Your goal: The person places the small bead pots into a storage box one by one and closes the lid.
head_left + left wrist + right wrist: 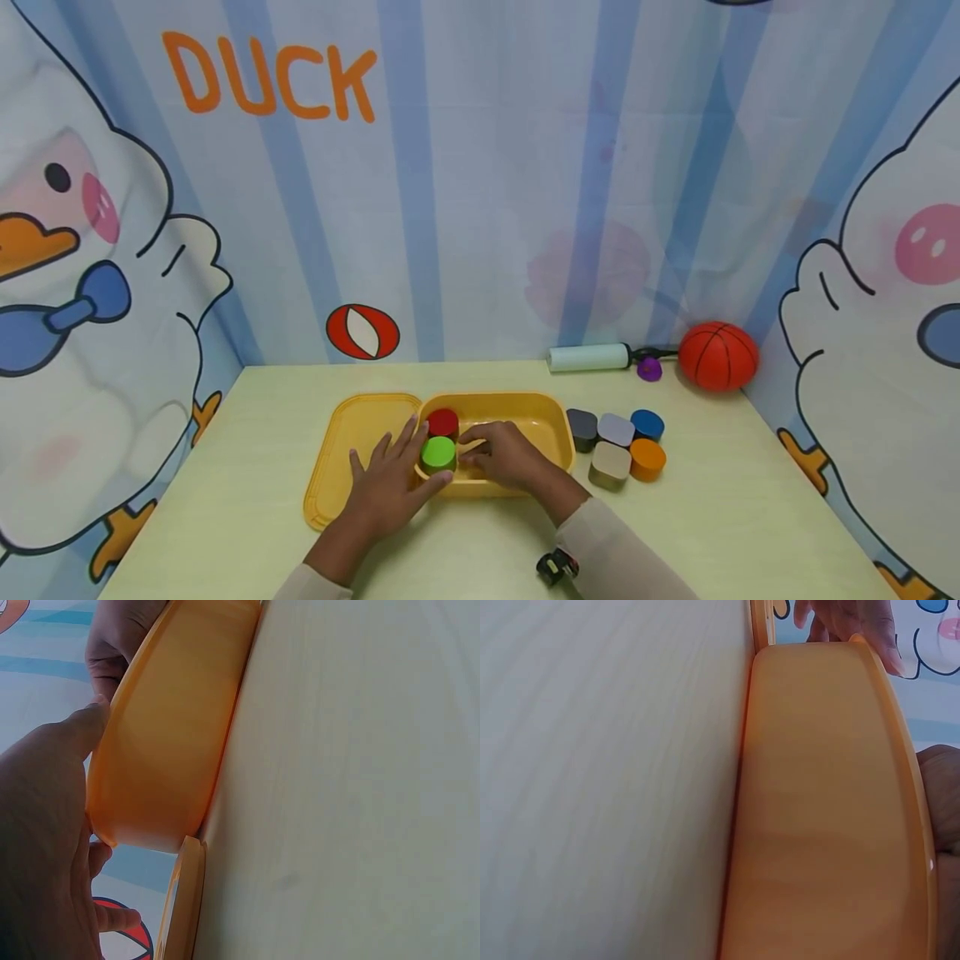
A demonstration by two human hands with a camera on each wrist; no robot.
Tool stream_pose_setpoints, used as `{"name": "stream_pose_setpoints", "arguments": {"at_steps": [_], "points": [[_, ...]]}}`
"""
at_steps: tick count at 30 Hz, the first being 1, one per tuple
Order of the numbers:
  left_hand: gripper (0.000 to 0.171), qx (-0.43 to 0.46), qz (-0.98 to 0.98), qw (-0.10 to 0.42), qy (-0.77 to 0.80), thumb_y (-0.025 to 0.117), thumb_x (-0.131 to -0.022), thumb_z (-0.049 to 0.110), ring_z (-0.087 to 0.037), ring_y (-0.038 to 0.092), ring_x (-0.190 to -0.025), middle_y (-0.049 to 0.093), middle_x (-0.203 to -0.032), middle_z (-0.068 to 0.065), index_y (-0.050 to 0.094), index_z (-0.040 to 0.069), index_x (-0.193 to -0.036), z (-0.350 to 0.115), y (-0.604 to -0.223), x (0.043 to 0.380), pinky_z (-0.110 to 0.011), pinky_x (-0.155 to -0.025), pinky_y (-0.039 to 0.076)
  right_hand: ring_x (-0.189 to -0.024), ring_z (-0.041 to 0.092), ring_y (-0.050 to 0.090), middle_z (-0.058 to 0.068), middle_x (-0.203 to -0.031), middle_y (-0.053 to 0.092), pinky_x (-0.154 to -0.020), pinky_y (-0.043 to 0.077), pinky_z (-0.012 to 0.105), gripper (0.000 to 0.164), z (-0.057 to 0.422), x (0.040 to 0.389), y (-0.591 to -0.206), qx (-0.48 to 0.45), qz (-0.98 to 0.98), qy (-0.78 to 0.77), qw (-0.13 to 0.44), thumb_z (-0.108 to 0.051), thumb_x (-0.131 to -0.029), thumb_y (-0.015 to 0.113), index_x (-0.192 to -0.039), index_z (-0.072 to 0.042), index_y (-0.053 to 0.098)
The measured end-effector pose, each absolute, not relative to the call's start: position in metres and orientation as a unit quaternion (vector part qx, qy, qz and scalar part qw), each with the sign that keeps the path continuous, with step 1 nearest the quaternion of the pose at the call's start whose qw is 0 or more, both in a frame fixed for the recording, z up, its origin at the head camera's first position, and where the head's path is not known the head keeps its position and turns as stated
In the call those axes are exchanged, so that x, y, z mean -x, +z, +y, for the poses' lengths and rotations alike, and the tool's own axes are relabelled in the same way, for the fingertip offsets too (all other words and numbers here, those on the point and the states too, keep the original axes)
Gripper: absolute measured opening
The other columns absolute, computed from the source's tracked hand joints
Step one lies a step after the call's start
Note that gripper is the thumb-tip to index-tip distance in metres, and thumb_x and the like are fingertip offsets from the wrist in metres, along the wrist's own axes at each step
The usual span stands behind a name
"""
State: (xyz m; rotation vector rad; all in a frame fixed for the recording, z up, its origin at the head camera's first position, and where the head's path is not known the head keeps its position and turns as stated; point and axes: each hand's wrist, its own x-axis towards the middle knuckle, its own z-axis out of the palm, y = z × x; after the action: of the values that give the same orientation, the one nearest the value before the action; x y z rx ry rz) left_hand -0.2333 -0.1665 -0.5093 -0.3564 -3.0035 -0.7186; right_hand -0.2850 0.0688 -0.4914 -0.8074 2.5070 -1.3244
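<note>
A yellow rectangular container (pixel 517 402) stands on the table, with a red round-topped block (pixel 442 423) and a bright green one (pixel 438 454) at its left end. My left hand (pixel 390 487) lies with spread fingers over the container's left rim; in the left wrist view its thumb touches the container's edge. Inside the container, my right hand (pixel 504 454) has bent fingers just right of the green block. Whether those fingertips pinch anything is hidden, since the container wall (pixel 825 802) blocks them in the right wrist view.
A yellow lid (pixel 333 475) lies left of the container. To its right sit dark grey (pixel 582 429), light grey (pixel 617 429), blue (pixel 647 423), beige (pixel 611 465) and orange (pixel 647 459) blocks. Farther back are a pale cylinder (pixel 588 358), a purple item (pixel 649 369) and a red ball (pixel 718 357).
</note>
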Motion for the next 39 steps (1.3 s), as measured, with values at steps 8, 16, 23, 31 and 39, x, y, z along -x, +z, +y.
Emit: {"name": "stream_pose_setpoints", "arguments": {"at_steps": [8,16,23,31,39], "points": [[0.090,0.115,-0.966,0.017,-0.231,0.050,-0.103,0.077,-0.052,0.028,-0.165,0.016,-0.186,0.006,0.030,0.027,-0.175,-0.167,-0.509,0.232,-0.093,-0.120,-0.001,-0.108,0.036,0.083,0.025,-0.133,0.075,-0.087,0.069,0.041,0.028,0.069,0.283,-0.490,0.260,0.853,-0.451,0.050,0.005,-0.102,0.071,-0.130,0.008,0.073],[0.090,0.115,-0.966,0.019,-0.231,0.050,-0.103,0.077,-0.052,0.028,-0.165,0.017,-0.186,0.006,0.030,0.027,-0.175,-0.168,-0.510,0.233,-0.094,-0.119,-0.001,-0.107,0.037,0.082,0.024,-0.141,0.071,-0.085,0.069,0.038,0.031,0.072,0.277,-0.485,0.251,0.852,-0.459,-0.002,0.001,-0.099,0.077,-0.130,0.005,0.073],[0.090,0.116,-0.965,0.022,-0.233,0.050,-0.103,0.077,-0.053,0.028,-0.165,0.017,-0.185,0.005,0.031,0.026,-0.175,-0.168,-0.511,0.234,-0.093,-0.120,-0.001,-0.106,0.035,0.082,0.020,-0.139,0.073,-0.086,0.069,0.040,0.031,0.082,0.276,-0.483,0.234,0.856,-0.459,-0.032,0.000,-0.098,0.079,-0.128,0.000,0.075],[0.091,0.116,-0.966,0.020,-0.232,0.051,-0.103,0.078,-0.053,0.028,-0.165,0.017,-0.185,0.004,0.030,0.026,-0.175,-0.168,-0.511,0.235,-0.093,-0.120,-0.003,-0.104,0.029,0.083,0.019,-0.137,0.074,-0.092,0.066,0.054,0.028,0.095,0.276,-0.484,0.259,0.857,-0.437,-0.089,-0.008,-0.099,0.080,-0.127,-0.002,0.078],[0.090,0.117,-0.965,0.023,-0.234,0.051,-0.103,0.077,-0.053,0.030,-0.164,0.019,-0.185,0.004,0.032,0.026,-0.174,-0.167,-0.509,0.233,-0.093,-0.120,-0.001,-0.107,0.027,0.081,0.015,-0.140,0.074,-0.094,0.064,0.059,0.029,0.109,0.272,-0.478,0.268,0.856,-0.426,-0.119,-0.009,-0.098,0.082,-0.126,-0.004,0.079]]}}
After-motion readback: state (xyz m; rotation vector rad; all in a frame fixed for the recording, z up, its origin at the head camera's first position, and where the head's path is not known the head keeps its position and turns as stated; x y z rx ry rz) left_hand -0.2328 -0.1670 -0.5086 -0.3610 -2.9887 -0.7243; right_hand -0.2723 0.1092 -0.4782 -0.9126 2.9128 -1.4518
